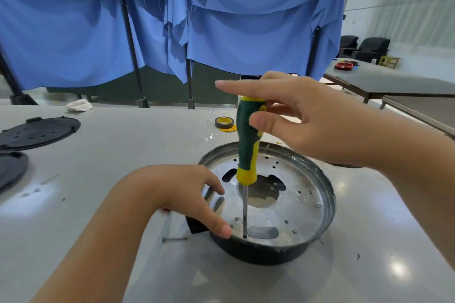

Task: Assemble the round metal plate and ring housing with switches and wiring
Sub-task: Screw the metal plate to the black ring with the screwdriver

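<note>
On round shiny plate (290,206), rubbery screwdriver (248,140)

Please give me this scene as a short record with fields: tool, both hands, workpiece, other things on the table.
tool: green and yellow screwdriver, upright, tip on the plate near its front edge
right hand: pinches the screwdriver handle
left hand: grips the housing's left rim
workpiece: round metal plate seated in the dark ring housing
other: tape roll, black perforated disc, grey table
</note>
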{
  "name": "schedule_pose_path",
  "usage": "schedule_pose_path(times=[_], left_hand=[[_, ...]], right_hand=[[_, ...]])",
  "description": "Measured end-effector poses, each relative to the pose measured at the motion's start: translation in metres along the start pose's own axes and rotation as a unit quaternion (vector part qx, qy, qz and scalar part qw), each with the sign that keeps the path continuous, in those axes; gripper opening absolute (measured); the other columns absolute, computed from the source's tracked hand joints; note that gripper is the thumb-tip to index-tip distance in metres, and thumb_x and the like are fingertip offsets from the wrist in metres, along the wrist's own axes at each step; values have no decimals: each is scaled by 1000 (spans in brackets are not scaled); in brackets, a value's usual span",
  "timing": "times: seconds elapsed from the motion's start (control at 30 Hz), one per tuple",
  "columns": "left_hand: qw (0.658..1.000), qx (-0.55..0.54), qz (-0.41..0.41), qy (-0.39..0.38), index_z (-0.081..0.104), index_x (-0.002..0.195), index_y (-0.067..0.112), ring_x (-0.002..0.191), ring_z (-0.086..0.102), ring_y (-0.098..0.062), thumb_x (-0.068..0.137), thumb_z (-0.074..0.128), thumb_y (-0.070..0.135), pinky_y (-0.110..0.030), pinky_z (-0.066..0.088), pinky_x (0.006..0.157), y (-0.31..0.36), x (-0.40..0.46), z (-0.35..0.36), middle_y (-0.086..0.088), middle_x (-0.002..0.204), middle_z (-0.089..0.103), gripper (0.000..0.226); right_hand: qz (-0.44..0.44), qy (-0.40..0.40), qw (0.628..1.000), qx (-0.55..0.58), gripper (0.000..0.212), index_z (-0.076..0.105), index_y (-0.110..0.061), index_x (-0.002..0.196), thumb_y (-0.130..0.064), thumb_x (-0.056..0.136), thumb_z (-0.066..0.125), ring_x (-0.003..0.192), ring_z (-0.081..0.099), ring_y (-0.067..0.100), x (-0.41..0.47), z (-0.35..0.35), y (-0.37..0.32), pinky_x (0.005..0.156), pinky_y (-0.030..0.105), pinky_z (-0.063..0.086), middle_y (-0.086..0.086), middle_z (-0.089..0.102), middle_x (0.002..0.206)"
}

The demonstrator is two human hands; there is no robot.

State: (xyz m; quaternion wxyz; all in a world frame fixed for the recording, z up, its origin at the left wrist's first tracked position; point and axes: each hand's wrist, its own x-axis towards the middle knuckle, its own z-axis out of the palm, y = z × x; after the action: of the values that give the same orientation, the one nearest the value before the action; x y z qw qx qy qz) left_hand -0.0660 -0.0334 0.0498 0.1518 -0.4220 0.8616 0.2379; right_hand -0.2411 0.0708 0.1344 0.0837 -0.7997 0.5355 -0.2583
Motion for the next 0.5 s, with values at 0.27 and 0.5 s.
schedule_pose_path(times=[0.27, 0.5], left_hand=[[1000, 5, 4, 18, 43, 130, 54, 126, 43, -12, 46, 76, 78, -34, 43, 101, -3, 3, 1, 21, 142, 38, 93], [1000, -8, 16, 20, 42, 131, 54, 124, 43, -8, 44, 76, 78, -30, 40, 102, -5, 3, 1, 26, 139, 39, 96]], right_hand=[[20, 39, 981, -191, 45, 57, -30, 85, -71, 70, 46, 73, 53, 7, -1, -12, -12, 68, 28, 47, -9, 56, 79], [4, 77, 926, -371, 46, 30, -19, 61, -57, 85, 37, 50, 35, 16, 3, -3, -30, 48, 30, 27, -2, 38, 55]])
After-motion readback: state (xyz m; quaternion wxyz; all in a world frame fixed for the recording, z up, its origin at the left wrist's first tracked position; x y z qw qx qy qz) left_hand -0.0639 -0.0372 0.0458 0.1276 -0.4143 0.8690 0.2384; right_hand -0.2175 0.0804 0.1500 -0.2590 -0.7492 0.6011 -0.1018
